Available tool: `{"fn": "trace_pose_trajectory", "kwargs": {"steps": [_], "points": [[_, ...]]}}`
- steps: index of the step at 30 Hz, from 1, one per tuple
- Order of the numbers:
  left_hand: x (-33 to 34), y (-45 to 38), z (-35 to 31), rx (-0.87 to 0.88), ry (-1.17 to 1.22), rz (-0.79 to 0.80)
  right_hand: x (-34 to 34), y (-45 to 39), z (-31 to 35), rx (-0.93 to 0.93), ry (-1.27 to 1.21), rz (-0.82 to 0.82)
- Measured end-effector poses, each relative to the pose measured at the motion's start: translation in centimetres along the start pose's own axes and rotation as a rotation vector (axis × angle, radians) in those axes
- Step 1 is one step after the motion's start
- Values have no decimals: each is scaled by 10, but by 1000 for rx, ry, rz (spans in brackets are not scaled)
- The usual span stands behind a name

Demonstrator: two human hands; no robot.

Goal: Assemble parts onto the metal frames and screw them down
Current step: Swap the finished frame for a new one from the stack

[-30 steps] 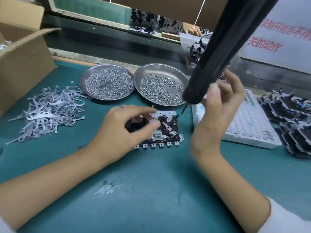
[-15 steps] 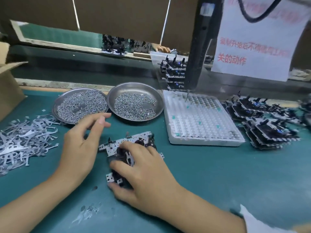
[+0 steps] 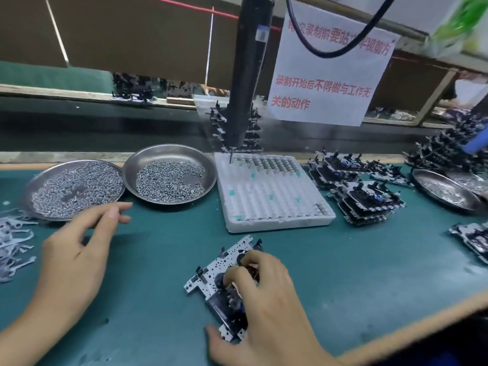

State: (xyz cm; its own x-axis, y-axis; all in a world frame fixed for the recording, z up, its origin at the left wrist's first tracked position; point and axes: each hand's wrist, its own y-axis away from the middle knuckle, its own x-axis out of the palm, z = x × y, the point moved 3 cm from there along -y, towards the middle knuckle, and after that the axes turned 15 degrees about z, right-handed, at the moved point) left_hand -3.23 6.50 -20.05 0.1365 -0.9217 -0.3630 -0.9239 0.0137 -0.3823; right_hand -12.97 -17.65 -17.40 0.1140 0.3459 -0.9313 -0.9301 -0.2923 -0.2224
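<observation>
A white perforated metal frame (image 3: 211,276) with black parts fitted on it lies on the green mat near the front. My right hand (image 3: 264,299) grips it from above, fingers curled over its top and thumb at its near edge. My left hand (image 3: 76,249) hovers over the mat to the left with relaxed fingers and holds nothing. Two steel dishes hold small screws: the left dish (image 3: 34,186) and the right dish (image 3: 169,151). A black electric screwdriver (image 3: 248,75) hangs above the white screw tray (image 3: 277,223).
Loose grey metal levers (image 3: 13,244) lie at the far left. Stacks of finished frames (image 3: 364,196) sit right of the tray, with another frame (image 3: 472,239) and a third steel dish (image 3: 446,191) at the far right. A paper notice (image 3: 324,75) hangs behind.
My right hand let go of the hanging screwdriver, took the frame and slid it toward the near right. My left hand released the frame and drew back left. The view shifted right.
</observation>
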Motion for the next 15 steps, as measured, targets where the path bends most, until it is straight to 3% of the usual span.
{"fn": "trace_pose_trajectory", "kwargs": {"steps": [2,5,7,11,15], "points": [[0,0,-2,11,-14,4,0,-7,-3,85,20,59],[5,2,-15,89,-97,39,2,-17,-12,240,52,284],[9,5,-24,155,-180,91,0,-20,-17,246,45,324],[14,11,-37,243,-306,136,-14,-15,-17,173,-22,297],[14,12,-42,241,-324,130,-57,-13,-40,192,-180,60]]}}
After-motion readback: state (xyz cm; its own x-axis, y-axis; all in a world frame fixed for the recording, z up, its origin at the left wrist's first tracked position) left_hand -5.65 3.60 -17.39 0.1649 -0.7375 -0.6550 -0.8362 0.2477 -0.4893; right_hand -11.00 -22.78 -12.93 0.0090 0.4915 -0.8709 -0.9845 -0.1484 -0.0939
